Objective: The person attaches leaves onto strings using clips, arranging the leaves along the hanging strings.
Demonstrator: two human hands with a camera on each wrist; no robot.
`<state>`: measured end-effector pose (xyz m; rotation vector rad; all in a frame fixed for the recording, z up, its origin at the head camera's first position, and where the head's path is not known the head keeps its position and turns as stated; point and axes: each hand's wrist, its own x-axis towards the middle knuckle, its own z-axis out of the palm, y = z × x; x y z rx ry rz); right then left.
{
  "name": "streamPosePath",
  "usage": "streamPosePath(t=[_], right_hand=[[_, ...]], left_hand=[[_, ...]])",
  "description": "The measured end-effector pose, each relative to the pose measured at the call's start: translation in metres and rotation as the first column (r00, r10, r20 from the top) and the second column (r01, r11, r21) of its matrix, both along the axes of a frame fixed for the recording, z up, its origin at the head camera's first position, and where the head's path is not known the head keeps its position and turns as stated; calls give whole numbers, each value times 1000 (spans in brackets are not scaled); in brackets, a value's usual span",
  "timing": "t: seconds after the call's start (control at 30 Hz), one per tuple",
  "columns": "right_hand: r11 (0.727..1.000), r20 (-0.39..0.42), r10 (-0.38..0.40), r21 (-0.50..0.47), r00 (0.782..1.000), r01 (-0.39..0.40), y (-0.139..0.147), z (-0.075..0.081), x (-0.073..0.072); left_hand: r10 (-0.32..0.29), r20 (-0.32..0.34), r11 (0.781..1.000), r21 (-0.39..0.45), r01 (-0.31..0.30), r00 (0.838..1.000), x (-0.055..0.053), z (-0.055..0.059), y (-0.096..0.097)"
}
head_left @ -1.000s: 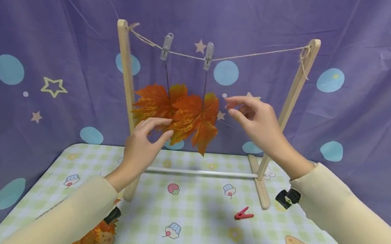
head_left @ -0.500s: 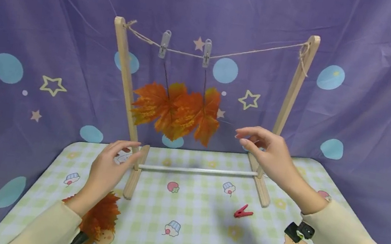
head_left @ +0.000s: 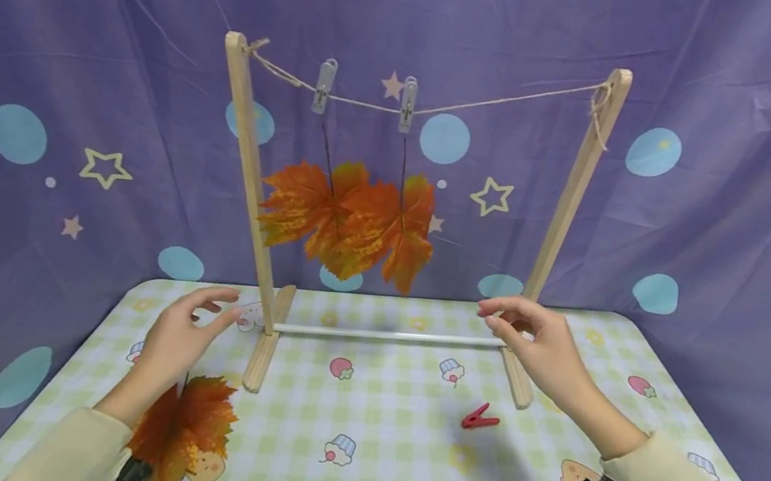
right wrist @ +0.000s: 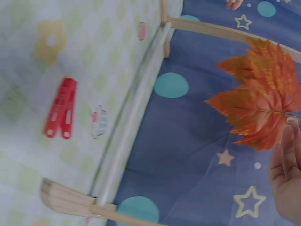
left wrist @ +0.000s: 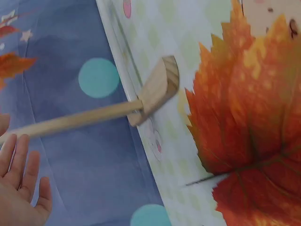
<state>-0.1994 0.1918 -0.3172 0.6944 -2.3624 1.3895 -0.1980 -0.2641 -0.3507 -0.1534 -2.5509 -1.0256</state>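
My left hand (head_left: 176,338) hovers, fingers loosely bent and holding nothing, left of the wooden rack. Below it an orange maple leaf (head_left: 198,416) lies on the table, partly hidden by my wrist; the left wrist view shows its leaf blade (left wrist: 249,108) and dark stem. My right hand (head_left: 537,346) holds nothing either and floats in front of the rack's right post. A red clothespin (head_left: 480,418) lies on the cloth below and left of it. Two overlapping maple leaves (head_left: 394,233) hang by their stems from a grey clothespin (head_left: 324,87) and another grey clothespin (head_left: 408,105).
The rack's left post (head_left: 250,145) and right post (head_left: 575,194) carry a sagging twine line (head_left: 503,102). A white rod (head_left: 386,337) joins their feet low over the checked tablecloth (head_left: 290,476). Behind stands a purple patterned curtain (head_left: 507,26).
Both hands have come down and apart from beside the hanging leaves, the left toward the leaf on the table, the right toward the rack's right foot. The hanging leaves stay clipped.
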Motion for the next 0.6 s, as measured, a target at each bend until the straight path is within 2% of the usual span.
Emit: streamPosePath(t=[0.17,0.3,0.5,0.6], right_hand=[[1000,4,-7,8,1000,7,4,-15,0],[1000,6,4,31,1000,-4,6,-26,0],[998,27,26,65,999,-28,12,-41,-1],[996,66,51,71,997,-55,15,-47,-3]], left_hand=[[18,71,999,28,-21,997,-4,-7,-13],[36,148,999,15,-39,988,-8,-15,-24],[30,279,999,2,-32,960,-11,-29,-39],[30,334,1000,-1,-32,942,-12,-36,-47]])
